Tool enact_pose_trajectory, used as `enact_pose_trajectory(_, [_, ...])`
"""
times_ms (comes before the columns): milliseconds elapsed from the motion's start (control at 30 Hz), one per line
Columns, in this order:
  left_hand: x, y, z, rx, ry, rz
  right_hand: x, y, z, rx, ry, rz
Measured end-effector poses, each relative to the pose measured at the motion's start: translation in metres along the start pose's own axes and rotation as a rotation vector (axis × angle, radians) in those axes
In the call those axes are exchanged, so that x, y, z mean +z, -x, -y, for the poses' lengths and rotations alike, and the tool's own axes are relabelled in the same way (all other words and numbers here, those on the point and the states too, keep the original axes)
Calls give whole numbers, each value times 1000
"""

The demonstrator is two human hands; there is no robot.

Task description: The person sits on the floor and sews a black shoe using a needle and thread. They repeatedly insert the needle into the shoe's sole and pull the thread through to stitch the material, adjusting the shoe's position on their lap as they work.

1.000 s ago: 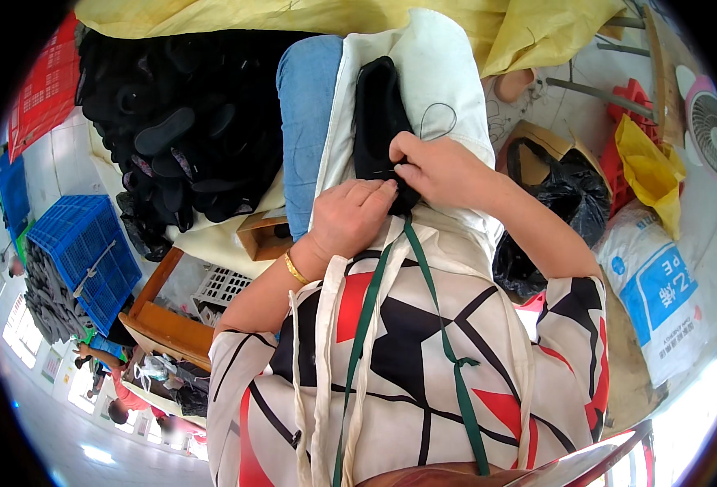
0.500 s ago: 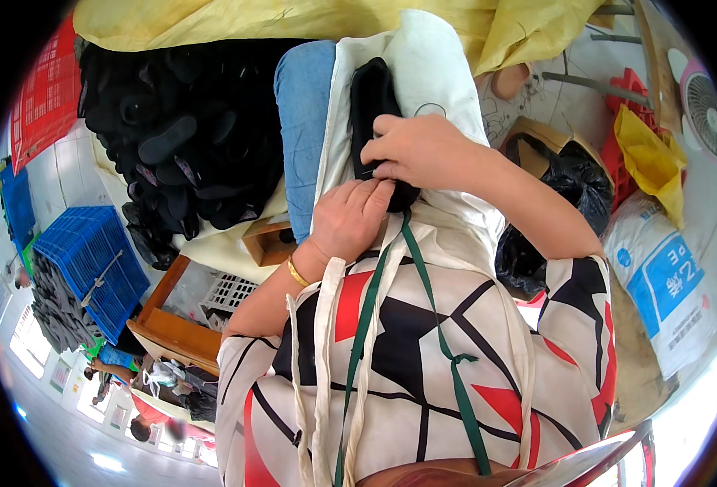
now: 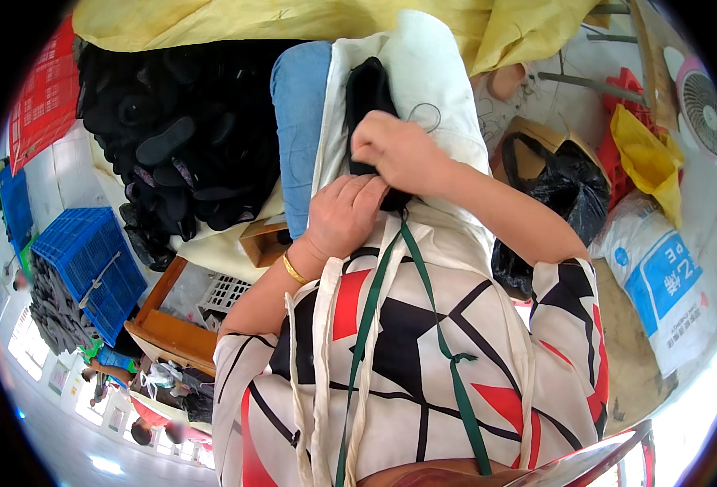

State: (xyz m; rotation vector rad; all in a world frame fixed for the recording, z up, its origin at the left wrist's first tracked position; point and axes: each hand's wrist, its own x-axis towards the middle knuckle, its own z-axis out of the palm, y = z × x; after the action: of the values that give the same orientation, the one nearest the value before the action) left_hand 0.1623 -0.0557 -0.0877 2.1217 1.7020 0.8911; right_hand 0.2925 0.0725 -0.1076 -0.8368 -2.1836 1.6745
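Observation:
A long black shoe [image 3: 367, 85] lies lengthwise on the white cloth [image 3: 436, 69] over my lap. My left hand [image 3: 346, 213] holds the near end of the shoe, its fingers closed and pressed on the edge. Just above it, my right hand [image 3: 403, 154] is over the middle of the shoe with fingers curled and pinched together. Whatever those fingertips hold is too small or hidden to make out. Both hands cover much of the shoe's near half. Beside the right hand, a thin dark loop [image 3: 426, 118] shows on the white cloth.
At left is a big pile of black shoes [image 3: 188, 146], next to a blue-clad leg [image 3: 300, 138]. A wooden stool [image 3: 172, 329] and a blue crate [image 3: 90, 260] stand further left. To the right are a black plastic bag [image 3: 565, 191], a white sack [image 3: 659, 284] and a fan [image 3: 706, 105].
My right hand has shifted slightly left and its fingers have curled in tighter over the shoe. The left hand stays at the shoe's near end. More of the dark loop shows.

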Motion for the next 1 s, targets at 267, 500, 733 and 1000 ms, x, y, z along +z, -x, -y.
enact_pose_trajectory(267, [-1, 3, 0, -106, 68, -11, -20, -21, 29, 395, -576, 63])
enact_pose_trajectory(500, [-3, -3, 3, -228, 150, -37, -99, -23, 50, 362, -810, -178])
enact_pose_trajectory(733, [-8, -10, 5, -195, 176, 40, -164, -34, 106, -325, -516, -1039])
enact_pose_trajectory(1000, [-8, -9, 3, -321, 285, 0, -60, 5, 53, 461, -96, 169])
